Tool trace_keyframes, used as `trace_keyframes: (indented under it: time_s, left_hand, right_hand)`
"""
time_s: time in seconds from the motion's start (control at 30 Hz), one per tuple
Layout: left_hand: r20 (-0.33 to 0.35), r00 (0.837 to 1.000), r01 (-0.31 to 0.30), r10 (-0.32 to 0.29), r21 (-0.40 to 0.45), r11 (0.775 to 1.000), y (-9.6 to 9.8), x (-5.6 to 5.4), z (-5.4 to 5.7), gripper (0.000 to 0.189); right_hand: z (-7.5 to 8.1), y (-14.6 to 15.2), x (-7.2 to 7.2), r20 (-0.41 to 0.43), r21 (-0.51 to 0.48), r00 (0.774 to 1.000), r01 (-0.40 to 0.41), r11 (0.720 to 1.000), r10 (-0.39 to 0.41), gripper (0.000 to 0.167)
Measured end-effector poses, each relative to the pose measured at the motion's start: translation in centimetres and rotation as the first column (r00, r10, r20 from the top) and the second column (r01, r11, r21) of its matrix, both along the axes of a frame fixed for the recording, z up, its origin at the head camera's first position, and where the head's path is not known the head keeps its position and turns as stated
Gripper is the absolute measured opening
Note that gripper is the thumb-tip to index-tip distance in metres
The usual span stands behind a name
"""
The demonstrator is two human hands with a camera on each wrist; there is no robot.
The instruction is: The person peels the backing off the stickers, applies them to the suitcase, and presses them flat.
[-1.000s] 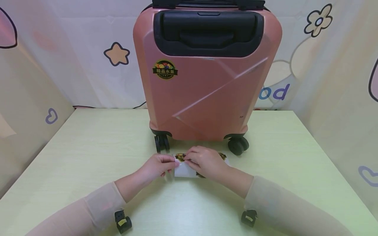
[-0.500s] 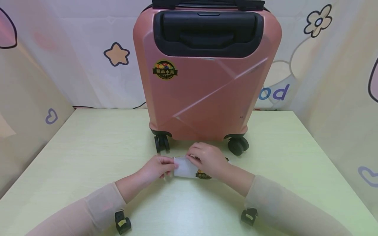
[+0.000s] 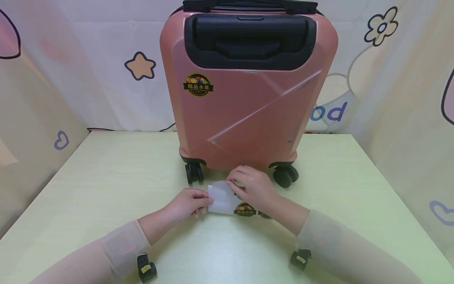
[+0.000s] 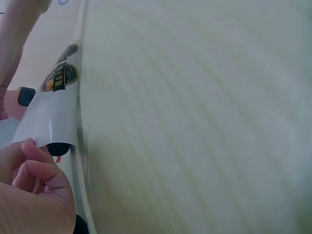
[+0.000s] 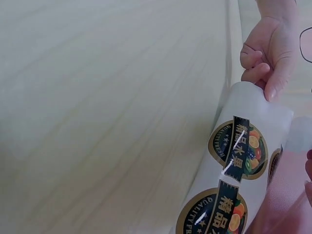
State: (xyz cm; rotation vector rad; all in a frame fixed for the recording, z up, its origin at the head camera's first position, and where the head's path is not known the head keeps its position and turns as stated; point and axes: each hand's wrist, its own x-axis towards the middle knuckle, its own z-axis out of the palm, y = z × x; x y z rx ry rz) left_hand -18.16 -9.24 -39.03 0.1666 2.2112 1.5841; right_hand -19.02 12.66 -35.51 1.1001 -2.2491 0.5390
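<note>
My left hand [image 3: 189, 202] pinches the left edge of a white sticker sheet [image 3: 221, 200] between thumb and fingers, low over the table. Round black fruit stickers [image 5: 240, 148] with gold print line the sheet, which curves in the right wrist view. My right hand [image 3: 253, 188] pinches a pale, bent-up sticker [image 3: 220, 183] at the sheet's upper edge, its back side showing. Whether that sticker is wholly off the sheet I cannot tell. The right hand hides part of the sheet. Behind it stands a pink suitcase [image 3: 244, 118], with one fruit sticker [image 3: 198, 84] on its upper left.
The suitcase stands on black wheels [image 3: 285, 174] on the pale table [image 3: 124, 169], just beyond the hands. A black handle recess [image 3: 250, 41] is near its top. Printed cloth [image 3: 106, 39] hangs at the back and sides. Small black devices [image 3: 146, 268] sit at both wrists.
My right hand has moved up and slightly right, lifting a sticker from the sheet's upper edge. More white backing and the lower stickers now show. The left hand has stayed nearly still.
</note>
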Motion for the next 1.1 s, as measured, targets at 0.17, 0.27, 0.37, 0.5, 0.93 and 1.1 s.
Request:
trace_keyframes:
  time_s: [0.17,0.27,0.37,0.5,0.93,1.1]
  left_hand:
    - [-0.003,1.0,0.012,-0.012,0.005,1.0,-0.1,0.0,-0.1,0.019]
    - [-0.001,1.0,0.011,-0.011,0.005,1.0,-0.1,-0.1,-0.1,0.019]
    - [0.001,1.0,0.005,-0.005,0.001,1.0,-0.1,-0.1,-0.2,0.019]
    - [0.002,1.0,-0.006,0.006,-0.018,1.0,-0.2,-0.2,-0.3,0.02]
    - [0.011,0.995,-0.099,0.099,0.008,0.995,-0.4,-0.1,1.7,0.041]
    - [0.056,0.997,-0.069,0.06,0.182,0.981,0.2,0.5,3.1,0.034]
  right_hand:
    - [0.1,0.2,-0.1,-0.032,-0.031,0.999,-0.001,1.0,0.0,0.004]
    - [0.2,0.4,-0.2,-0.05,-0.051,0.999,0.002,0.999,-0.005,0.005]
    - [0.4,0.6,-0.3,-0.064,-0.078,0.998,-0.004,0.997,-0.001,0.005]
    - [0.9,0.9,-0.5,-0.066,-0.132,0.998,-0.014,0.991,0.005,0.005]
    - [1.1,1.3,-0.5,-0.08,-0.155,0.996,-0.039,0.987,0.027,0.007]
    - [1.2,1.0,-0.3,-0.144,-0.123,0.985,-0.109,0.986,0.091,0.009]
